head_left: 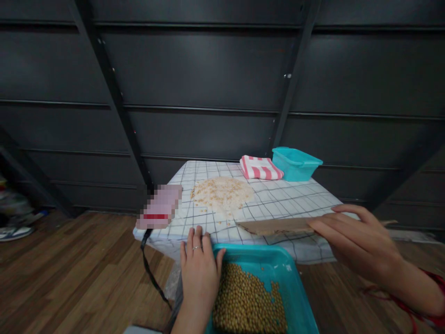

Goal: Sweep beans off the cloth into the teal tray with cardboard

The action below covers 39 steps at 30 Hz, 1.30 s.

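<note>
My left hand (pixel 200 273) grips the left corner of a turquoise plastic tub (pixel 295 283), thumb over the rim and fingers along the outside by the table edge. Inside the tub lies a layer of soybeans (pixel 250 301), banked toward its left and near side. My right hand (pixel 361 236) is closed on a flat strip of brown cardboard (pixel 278 226), held nearly level over the front of the table. Beyond the cardboard, a spread pile of white rice-like grains mixed with yellowish beans (pixel 222 192) lies on the cloth, a few beans scattered toward me.
A checked white cloth (pixel 292 202) covers the table. At its back right are a folded pink-and-white striped towel (pixel 260 168) and a second turquoise tub (pixel 297 165). A blurred-out pink object (pixel 160 206) with a black strap (pixel 149 264) sits at the left edge. Dark panels (pixel 201 69) stand behind.
</note>
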### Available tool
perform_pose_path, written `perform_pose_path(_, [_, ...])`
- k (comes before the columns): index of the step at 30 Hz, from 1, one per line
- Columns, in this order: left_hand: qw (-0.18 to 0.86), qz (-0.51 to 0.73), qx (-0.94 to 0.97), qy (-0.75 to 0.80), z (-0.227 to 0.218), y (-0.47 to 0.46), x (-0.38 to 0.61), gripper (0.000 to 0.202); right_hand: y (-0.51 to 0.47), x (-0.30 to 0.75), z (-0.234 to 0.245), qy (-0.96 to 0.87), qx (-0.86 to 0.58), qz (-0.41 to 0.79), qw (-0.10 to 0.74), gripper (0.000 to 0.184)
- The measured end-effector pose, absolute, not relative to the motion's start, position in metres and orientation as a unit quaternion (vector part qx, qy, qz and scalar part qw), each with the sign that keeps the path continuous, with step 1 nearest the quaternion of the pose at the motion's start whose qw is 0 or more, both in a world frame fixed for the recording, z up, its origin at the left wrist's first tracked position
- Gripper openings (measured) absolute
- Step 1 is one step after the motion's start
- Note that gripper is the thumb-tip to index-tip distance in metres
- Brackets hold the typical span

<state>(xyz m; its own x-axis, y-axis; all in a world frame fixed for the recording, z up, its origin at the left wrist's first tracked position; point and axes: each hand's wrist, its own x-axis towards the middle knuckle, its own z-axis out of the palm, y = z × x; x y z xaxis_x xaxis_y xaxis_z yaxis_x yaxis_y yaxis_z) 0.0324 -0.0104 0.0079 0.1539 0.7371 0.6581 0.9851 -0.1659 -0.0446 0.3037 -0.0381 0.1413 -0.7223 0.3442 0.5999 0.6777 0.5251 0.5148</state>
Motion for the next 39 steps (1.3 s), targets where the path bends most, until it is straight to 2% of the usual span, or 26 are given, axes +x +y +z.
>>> perform_pose_path(6, [0.241,-0.257,-0.718,-0.601,0.009,-0.011,0.034,0.043,-0.041,0.306,0.135,-0.871,-0.306,-0.324,0.207,0.028])
perform_pose_path(13, [0.253,-0.248,-0.716,-0.602,0.012,-0.012,0.035,0.043,-0.009,0.299,0.136,-0.836,-0.257,-0.434,0.217,0.025])
perform_pose_path(19, [0.252,-0.259,-0.711,-0.603,0.011,-0.011,0.035,0.042,-0.014,0.301,0.145,-0.835,-0.236,-0.440,0.232,0.026])
perform_pose_path(29, [0.251,-0.280,-0.709,-0.597,0.011,-0.011,0.035,0.039,0.003,0.293,0.131,-0.835,-0.232,-0.443,0.228,0.022])
perform_pose_path(39, [0.242,-0.289,-0.703,-0.603,0.007,-0.010,0.033,0.040,0.013,0.308,0.144,-0.808,-0.278,-0.467,0.227,0.029])
